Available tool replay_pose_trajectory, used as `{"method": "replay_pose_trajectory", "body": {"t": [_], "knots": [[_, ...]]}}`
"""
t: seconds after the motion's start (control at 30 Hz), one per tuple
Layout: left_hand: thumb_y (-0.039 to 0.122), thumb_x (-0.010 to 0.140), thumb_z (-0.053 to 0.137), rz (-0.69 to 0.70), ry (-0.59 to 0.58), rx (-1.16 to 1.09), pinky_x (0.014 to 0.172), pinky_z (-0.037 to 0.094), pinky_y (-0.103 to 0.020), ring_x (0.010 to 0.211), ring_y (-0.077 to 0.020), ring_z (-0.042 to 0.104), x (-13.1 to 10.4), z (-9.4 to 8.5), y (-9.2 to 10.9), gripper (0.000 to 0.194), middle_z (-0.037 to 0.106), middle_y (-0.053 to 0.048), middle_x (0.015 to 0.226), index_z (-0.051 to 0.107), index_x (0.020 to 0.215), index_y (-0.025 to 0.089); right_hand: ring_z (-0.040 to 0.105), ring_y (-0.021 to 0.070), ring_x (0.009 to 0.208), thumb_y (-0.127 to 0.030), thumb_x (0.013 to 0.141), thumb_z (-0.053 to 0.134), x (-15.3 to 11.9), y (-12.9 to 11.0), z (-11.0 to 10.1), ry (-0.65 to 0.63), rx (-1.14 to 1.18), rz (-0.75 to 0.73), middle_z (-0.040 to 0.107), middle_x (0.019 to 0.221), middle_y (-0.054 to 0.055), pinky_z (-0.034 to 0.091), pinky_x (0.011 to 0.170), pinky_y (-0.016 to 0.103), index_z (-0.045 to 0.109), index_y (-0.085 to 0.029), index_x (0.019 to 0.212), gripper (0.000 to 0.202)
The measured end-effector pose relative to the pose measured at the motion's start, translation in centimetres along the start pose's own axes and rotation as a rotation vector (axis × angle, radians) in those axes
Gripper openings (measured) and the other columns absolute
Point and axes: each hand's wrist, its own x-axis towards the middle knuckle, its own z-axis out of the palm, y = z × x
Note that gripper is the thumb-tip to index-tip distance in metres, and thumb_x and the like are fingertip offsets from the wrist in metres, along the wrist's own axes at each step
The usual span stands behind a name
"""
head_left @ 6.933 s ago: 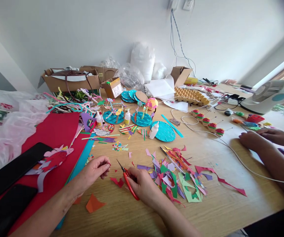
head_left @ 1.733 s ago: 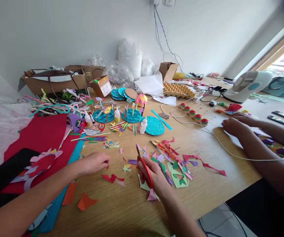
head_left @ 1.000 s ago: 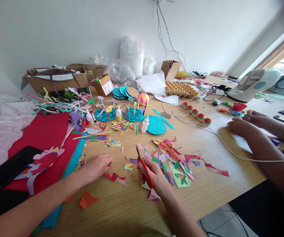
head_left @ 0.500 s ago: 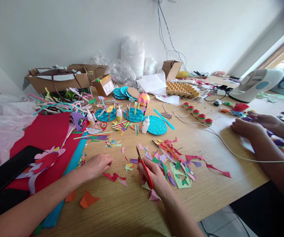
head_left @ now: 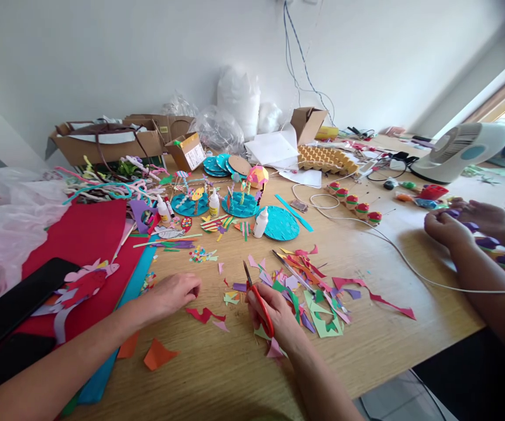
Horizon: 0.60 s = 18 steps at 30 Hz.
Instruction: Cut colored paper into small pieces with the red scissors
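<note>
Red-handled scissors (head_left: pixel 263 310) are in my right hand (head_left: pixel 274 316), blades together and pointing away from me. Colored paper scraps (head_left: pixel 322 316) lie beside and beyond that hand. My left hand (head_left: pixel 175 295) rests on the wooden table (head_left: pixel 217 380), its fingers curled together; whether anything is under them is hidden. A red paper scrap (head_left: pixel 203 316) lies between my hands, and an orange piece (head_left: pixel 159 354) sits nearer to me. Beyond them stand a white glue bottle (head_left: pixel 261 222) and a blue painted disc (head_left: pixel 281 223).
At the right, another person's hands (head_left: pixel 449 228) hold a row of purple-painted carton cups (head_left: pixel 500 248). A white cable (head_left: pixel 404 263) crosses the table. Red sheets (head_left: pixel 76 234) and a black phone (head_left: pixel 24 301) lie left. A white fan (head_left: pixel 463 152) stands back right.
The view has shifted slightly, so the table things appear a little further right. The other person's hands have moved slightly right. My hands keep nearly the same pose.
</note>
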Motion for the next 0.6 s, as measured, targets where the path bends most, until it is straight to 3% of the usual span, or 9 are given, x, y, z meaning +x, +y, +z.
{"method": "replay_pose_trajectory", "body": {"t": [0.6], "knots": [[0.01,0.082,0.038,-0.06,0.063,0.102,0.066,0.042,-0.028,0.078,-0.0209,0.059,-0.6,1.6,0.8,0.02,0.063,-0.006,0.083,0.055,0.077,0.019,0.037,0.009,0.043,-0.053,0.077,0.05,-0.2,-0.4,0.0,-0.004,-0.039,-0.031,0.037,0.048,-0.007,0.031,0.042,0.021,0.042,-0.02,0.063,0.037]]}}
